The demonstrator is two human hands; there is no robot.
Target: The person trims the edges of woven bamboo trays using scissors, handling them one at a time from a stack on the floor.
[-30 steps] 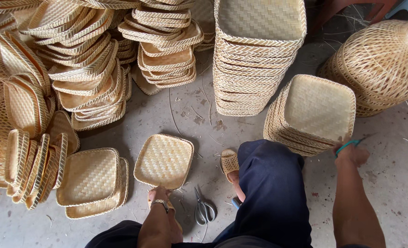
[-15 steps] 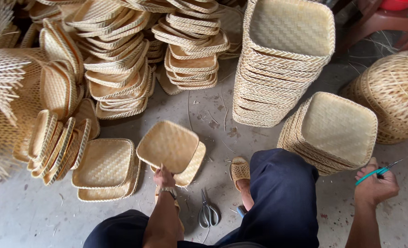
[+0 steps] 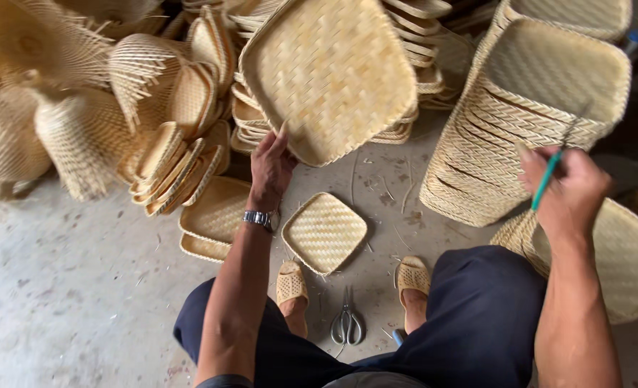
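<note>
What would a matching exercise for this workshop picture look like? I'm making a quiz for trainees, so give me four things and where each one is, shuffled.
Things:
1. large woven tray
2. small woven tray
3. scissors
4. green-handled tool

Places:
A. on the floor between the two sandalled feet
B. held in the right hand
C. lifted up in the left hand
D. flat on the floor just ahead of the feet

Pairs: 1-C, 2-D, 3-A, 4-B

Pale straw checker-woven tray (image 3: 331, 72), green-handled tool (image 3: 547, 183), grey scissors (image 3: 347, 323).
</note>
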